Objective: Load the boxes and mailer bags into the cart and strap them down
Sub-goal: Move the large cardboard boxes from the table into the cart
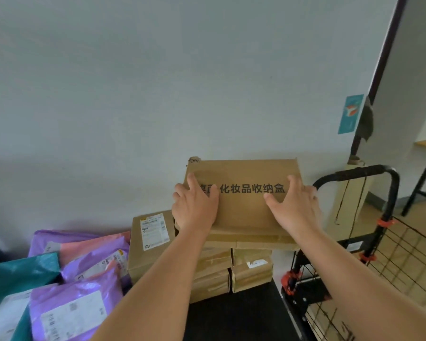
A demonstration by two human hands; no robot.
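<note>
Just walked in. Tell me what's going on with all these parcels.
A person holds the large cardboard box by its sides, left grip on the left edge and right grip on the right. The box is above a stack of smaller boxes against the wall. Purple and teal mailer bags lie to the left, and the wire cart stands to the right.
</note>
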